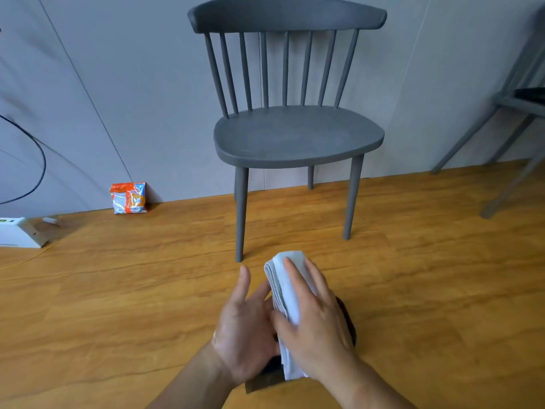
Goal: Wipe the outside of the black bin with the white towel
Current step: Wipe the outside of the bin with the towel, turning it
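Note:
A folded white towel (285, 286) lies across the black bin (348, 321), which is mostly hidden under my hands; only its dark rim at the right and a dark lower part near the bottom show. My right hand (317, 317) lies flat on top of the towel, fingers spread, thumb pressed to its left side. At the left of the towel and bin, my left hand (246, 323) touches them with its fingers extended. The bin stands on the wooden floor just in front of me.
A grey spindle-back chair (298, 137) stands right behind the bin, its front left leg close to the towel. Part of a second chair (519, 113) is at the right. An orange and white packet (129, 198) leans on the wall; a white box (20, 233) and a black cable (38, 172) are at far left.

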The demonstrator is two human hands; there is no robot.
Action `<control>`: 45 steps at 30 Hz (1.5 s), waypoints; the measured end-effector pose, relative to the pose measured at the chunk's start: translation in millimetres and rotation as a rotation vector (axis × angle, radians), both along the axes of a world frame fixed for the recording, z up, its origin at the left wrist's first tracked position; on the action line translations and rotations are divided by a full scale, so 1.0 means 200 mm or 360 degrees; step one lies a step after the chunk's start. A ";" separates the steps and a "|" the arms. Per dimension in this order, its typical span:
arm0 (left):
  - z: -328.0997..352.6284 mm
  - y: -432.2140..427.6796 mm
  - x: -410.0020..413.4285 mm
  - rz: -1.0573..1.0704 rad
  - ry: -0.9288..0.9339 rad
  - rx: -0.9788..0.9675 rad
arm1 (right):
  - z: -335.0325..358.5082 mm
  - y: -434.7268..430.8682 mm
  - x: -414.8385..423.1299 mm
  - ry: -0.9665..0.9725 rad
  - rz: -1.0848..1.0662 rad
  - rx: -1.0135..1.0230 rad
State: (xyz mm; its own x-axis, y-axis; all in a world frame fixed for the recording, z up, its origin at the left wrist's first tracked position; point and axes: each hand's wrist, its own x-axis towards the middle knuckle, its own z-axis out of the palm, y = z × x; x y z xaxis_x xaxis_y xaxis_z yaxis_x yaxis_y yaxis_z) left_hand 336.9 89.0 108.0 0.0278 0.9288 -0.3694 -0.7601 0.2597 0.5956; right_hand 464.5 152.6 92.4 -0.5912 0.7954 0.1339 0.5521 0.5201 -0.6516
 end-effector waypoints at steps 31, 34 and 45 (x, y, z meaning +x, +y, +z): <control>-0.66 -0.29 -0.23 -0.0002 0.1382 -0.0426 | -0.63 0.08 -0.12 -0.0698 -0.0334 0.0247; -0.66 -0.27 -0.22 0.0042 0.1343 -0.0388 | -0.62 -0.14 -0.30 -0.0575 -0.0158 0.0346; -0.68 -0.27 -0.21 0.0095 0.1228 -0.0511 | -0.76 0.46 0.30 -0.0720 -0.0697 0.0142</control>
